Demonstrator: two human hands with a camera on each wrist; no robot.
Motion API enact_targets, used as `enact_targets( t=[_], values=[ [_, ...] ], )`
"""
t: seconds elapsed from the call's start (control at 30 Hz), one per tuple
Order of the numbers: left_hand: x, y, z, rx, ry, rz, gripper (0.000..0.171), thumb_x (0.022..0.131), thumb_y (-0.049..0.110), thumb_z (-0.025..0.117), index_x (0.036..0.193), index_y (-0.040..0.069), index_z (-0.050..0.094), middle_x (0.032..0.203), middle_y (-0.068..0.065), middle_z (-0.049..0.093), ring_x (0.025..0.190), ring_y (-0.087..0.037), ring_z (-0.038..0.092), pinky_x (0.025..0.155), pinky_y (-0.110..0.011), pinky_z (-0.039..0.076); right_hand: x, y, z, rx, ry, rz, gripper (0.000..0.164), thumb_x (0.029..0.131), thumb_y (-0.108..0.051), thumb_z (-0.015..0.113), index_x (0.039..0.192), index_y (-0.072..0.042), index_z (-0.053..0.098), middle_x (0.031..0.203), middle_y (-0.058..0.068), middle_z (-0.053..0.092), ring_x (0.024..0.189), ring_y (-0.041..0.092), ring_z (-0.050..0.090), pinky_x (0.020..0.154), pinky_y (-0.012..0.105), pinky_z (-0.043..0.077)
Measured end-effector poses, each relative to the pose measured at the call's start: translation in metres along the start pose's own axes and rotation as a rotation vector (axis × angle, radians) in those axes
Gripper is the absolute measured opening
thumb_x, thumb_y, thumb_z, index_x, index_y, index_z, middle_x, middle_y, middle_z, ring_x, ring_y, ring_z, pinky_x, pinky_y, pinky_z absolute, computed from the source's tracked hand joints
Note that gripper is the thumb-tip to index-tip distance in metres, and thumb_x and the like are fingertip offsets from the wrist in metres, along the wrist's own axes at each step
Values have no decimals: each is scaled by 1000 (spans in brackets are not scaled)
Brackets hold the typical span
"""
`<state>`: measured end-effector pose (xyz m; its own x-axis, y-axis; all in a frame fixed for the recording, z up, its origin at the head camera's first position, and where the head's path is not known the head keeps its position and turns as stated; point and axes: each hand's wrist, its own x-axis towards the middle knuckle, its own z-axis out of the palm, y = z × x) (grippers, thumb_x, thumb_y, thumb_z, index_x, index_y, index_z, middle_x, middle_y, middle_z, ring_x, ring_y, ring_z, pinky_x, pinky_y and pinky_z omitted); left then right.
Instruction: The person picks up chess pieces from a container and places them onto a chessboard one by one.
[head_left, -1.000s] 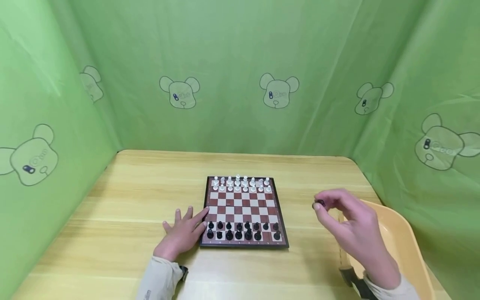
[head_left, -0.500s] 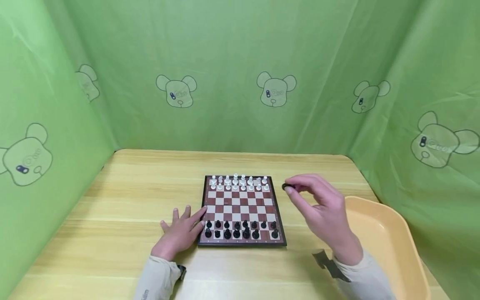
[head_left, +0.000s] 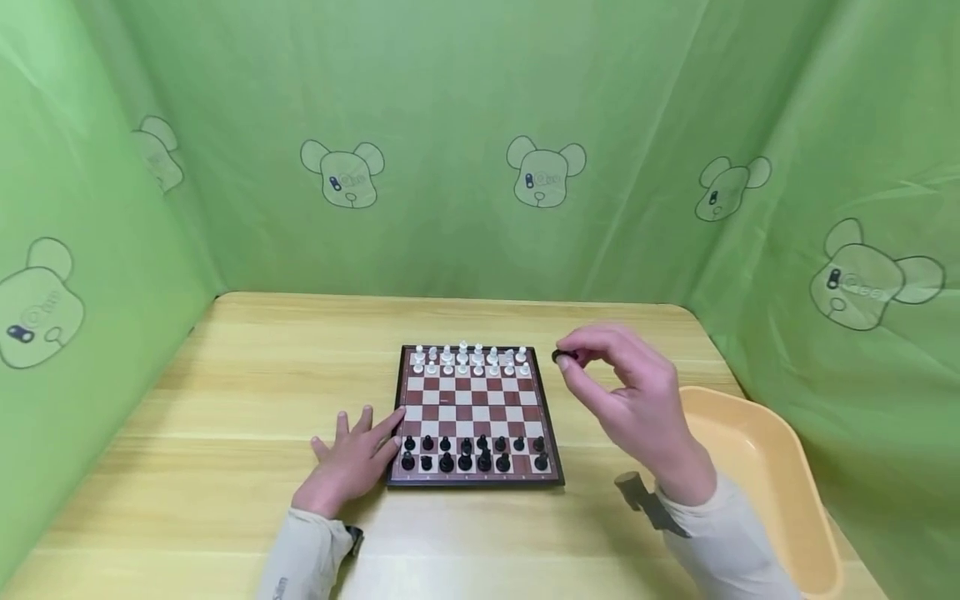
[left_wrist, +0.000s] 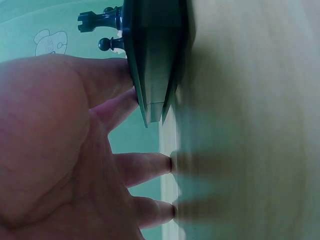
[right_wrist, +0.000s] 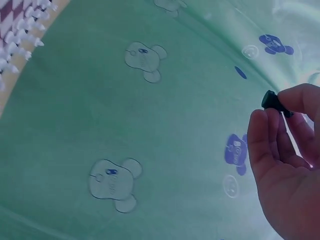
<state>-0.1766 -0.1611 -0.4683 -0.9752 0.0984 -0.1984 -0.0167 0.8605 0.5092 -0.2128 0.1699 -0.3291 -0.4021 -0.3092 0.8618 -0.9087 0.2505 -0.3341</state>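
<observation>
A chessboard (head_left: 457,408) lies on the table, with white chess pieces (head_left: 462,355) in two rows at the far end. Black chess pieces (head_left: 465,460) stand in two rows at the near end, where the back row has a bare square second from the right. My left hand (head_left: 348,467) is spread beside the board, thumb and forefinger touching its left edge; in the left wrist view two other fingertips rest on the table. Raised beyond the board's right edge, my right hand (head_left: 633,396) pinches a small black chess piece (right_wrist: 271,101) between thumb and fingers, its top mostly hidden.
An orange-yellow tray (head_left: 813,508) sits on the right, partly behind the right forearm. Green curtains (head_left: 450,83) printed with bear faces enclose the wooden table (head_left: 300,333) at the back and on both sides.
My right hand has come leftward and up from over the tray toward the board, still holding the black chess piece. The left hand keeps its place at the board's edge. The view shifts slightly.
</observation>
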Motion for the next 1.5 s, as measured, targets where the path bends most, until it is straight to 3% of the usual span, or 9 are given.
enact_targets(
  t=[0.1,0.33,0.57,0.8,1.03,1.33,1.5],
  values=[
    [0,0,-1,0,1,1,53,111,41,43,162,30,36,165,-30,21,147,-64,2,101,-89,-7,-9,3,7,-18,-51,-1,18,84,2,72,102,2,74,94,10,74,85,14,67,81,16,56],
    [-1,1,-3,-5,-1,1,53,111,40,44,162,29,37,165,-30,21,147,-64,2,101,-89,-7,-39,12,25,3,-197,91,21,87,4,73,107,0,73,99,8,73,82,17,67,75,17,57],
    [-1,1,-3,-8,-4,1,53,111,40,43,162,29,37,165,-30,20,147,-64,2,102,-89,-7,-61,20,32,-60,-238,82,30,80,9,77,109,-2,73,102,6,74,79,14,67,72,19,58],
    [-2,1,-4,-4,-2,2,52,111,39,43,162,29,37,165,-30,20,147,-64,2,101,-89,-7,-81,22,31,-113,-343,195,28,82,8,78,107,-3,72,103,4,73,82,11,67,70,24,61],
    [-1,0,-3,-6,-2,5,52,111,38,43,162,28,38,165,-31,21,147,-65,3,101,-89,-7,-93,24,35,-126,-444,264,26,82,9,79,104,-2,72,100,3,73,83,10,67,73,24,61],
    [-1,0,-2,-8,-1,3,52,111,38,44,162,28,38,165,-31,21,147,-64,3,101,-90,-7,-100,26,36,-210,-601,393,18,89,-4,78,106,-8,74,108,3,75,101,19,68,90,36,61],
    [0,0,-2,-8,-4,1,52,111,38,43,162,29,37,165,-30,20,148,-64,2,102,-89,-8,-103,28,37,-255,-679,438,14,90,-7,78,103,-11,75,105,0,74,101,17,66,91,39,60]
  ],
)
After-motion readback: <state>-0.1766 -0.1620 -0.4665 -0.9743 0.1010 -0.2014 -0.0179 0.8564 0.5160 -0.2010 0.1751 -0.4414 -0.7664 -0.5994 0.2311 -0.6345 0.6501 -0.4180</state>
